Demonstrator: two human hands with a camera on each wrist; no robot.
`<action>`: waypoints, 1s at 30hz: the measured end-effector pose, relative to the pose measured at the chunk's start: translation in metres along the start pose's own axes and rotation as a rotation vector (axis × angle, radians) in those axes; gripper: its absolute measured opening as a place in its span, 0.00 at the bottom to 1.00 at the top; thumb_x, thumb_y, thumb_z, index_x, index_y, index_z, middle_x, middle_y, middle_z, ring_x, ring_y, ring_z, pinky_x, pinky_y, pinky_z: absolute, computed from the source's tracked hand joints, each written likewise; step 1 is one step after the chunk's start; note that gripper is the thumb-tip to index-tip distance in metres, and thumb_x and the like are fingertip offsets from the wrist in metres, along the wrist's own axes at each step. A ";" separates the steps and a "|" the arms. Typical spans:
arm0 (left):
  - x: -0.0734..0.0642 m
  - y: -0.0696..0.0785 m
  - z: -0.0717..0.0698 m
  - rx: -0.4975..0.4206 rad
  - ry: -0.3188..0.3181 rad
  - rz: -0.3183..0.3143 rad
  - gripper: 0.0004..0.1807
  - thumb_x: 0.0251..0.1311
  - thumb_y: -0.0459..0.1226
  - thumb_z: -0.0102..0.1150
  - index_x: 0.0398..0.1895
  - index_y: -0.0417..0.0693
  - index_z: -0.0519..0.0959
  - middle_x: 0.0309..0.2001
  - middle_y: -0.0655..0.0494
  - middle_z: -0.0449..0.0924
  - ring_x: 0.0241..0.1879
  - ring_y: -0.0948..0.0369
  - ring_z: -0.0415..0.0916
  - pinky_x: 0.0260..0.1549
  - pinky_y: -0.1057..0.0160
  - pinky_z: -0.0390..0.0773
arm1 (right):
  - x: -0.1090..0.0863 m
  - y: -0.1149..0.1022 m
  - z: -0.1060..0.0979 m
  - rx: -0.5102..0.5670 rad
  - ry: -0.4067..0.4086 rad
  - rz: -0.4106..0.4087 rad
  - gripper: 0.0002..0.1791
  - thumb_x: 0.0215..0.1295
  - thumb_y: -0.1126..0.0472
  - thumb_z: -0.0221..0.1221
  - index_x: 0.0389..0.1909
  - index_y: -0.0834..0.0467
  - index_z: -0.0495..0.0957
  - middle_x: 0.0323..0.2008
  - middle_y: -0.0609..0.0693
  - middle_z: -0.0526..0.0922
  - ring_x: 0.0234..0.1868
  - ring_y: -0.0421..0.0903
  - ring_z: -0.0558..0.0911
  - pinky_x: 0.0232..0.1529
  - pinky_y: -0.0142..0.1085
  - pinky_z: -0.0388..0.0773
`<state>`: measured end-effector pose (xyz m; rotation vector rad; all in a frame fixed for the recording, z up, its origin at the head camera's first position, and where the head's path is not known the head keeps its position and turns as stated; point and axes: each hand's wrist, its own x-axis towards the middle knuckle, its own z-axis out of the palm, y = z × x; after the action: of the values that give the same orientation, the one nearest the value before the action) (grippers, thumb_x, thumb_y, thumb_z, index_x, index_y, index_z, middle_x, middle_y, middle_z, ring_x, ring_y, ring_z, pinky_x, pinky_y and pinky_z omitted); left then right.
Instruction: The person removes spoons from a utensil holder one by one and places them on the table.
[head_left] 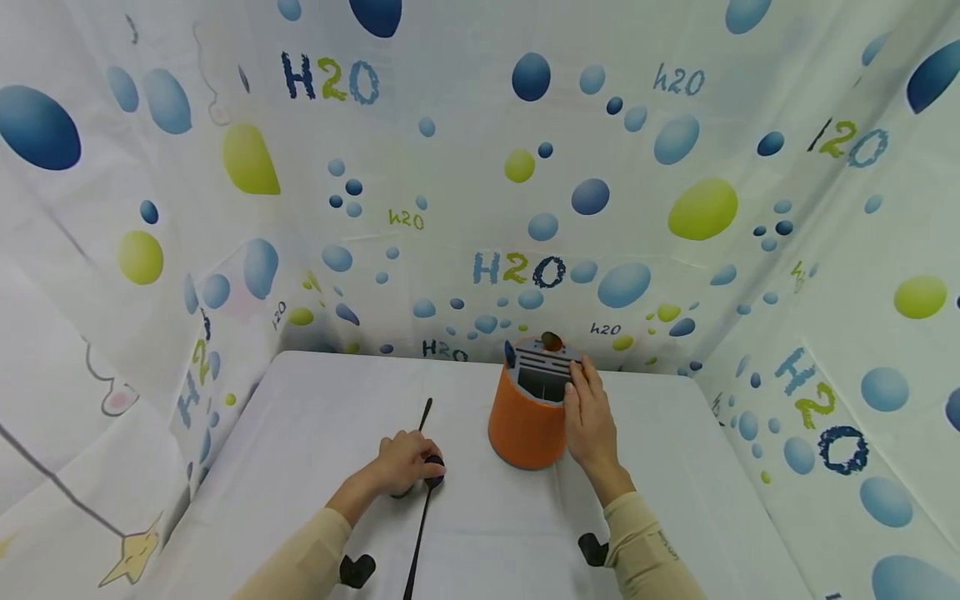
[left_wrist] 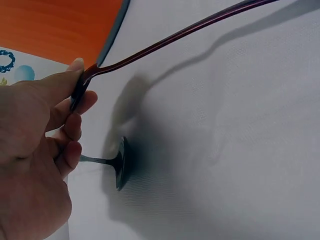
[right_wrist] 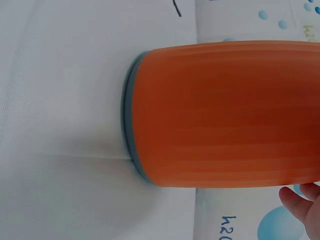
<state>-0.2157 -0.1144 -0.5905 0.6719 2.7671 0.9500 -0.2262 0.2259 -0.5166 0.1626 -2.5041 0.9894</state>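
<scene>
A: White table (head_left: 480,542) spreading out below, bubble-printed curtain (head_left: 450,183) hanging behind. Orange holder (head_left: 525,429) standing upright near the curtain; I'm using it as landmark.

B: And the dark spoon (left_wrist: 175,37)?

A: Left of the holder, nearer the person. The left hand (head_left: 405,460) is pinching it by the head, thumb against fingers. The slim handle is pointing toward the person, away from the holder; its shadow is falling apart from it, so I'm reading it as hanging clear of the cloth.

B: I'm seeing a second utensil (left_wrist: 121,162) there.

A: Yes, also left of the holder, under the same hand. Whether the lower fingers are touching it, I'm not able to tell.

B: Right hand (head_left: 592,421)?

A: Resting along the holder's right side, fingers reaching straight to the edge of the grey slotted top (head_left: 543,360), not clenching.

B: How are you judging the handling?

A: Spoon: looking light, stiff, glossy, probably slippery. Pinched at the head, that long handle is likely acting as a lever and twisting; the neck is looking like the surer hold. Holder: seeming smooth and rigid; I'm favouring the side wall over the rim, where pressing may be tipping it.
</scene>
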 end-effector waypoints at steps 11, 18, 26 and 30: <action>-0.010 -0.002 0.013 0.194 0.102 0.027 0.10 0.70 0.48 0.64 0.43 0.53 0.85 0.41 0.60 0.76 0.42 0.58 0.64 0.43 0.49 0.58 | 0.000 -0.002 0.001 0.003 0.000 -0.006 0.30 0.85 0.47 0.38 0.79 0.56 0.63 0.82 0.52 0.57 0.79 0.59 0.63 0.74 0.63 0.64; -0.012 -0.004 0.021 0.254 0.184 0.055 0.11 0.70 0.49 0.64 0.42 0.52 0.85 0.41 0.59 0.75 0.42 0.58 0.64 0.45 0.50 0.58 | 0.000 -0.002 0.000 0.003 0.008 -0.009 0.30 0.85 0.47 0.39 0.79 0.56 0.64 0.82 0.51 0.56 0.79 0.59 0.63 0.74 0.62 0.64; -0.016 0.000 0.023 0.301 0.245 0.047 0.13 0.68 0.50 0.66 0.38 0.51 0.84 0.37 0.60 0.73 0.40 0.58 0.63 0.43 0.51 0.59 | 0.000 -0.004 -0.001 -0.001 0.000 0.008 0.30 0.85 0.46 0.38 0.79 0.55 0.63 0.83 0.50 0.56 0.79 0.58 0.63 0.74 0.62 0.64; -0.019 0.003 0.023 0.326 0.249 0.017 0.14 0.67 0.52 0.66 0.39 0.51 0.84 0.36 0.60 0.72 0.40 0.57 0.64 0.44 0.51 0.60 | 0.000 -0.005 -0.001 0.000 0.000 0.007 0.30 0.85 0.47 0.38 0.80 0.55 0.62 0.83 0.50 0.55 0.79 0.58 0.63 0.74 0.62 0.63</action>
<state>-0.1912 -0.1083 -0.6075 0.6595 3.1824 0.6249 -0.2244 0.2234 -0.5129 0.1533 -2.5061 0.9926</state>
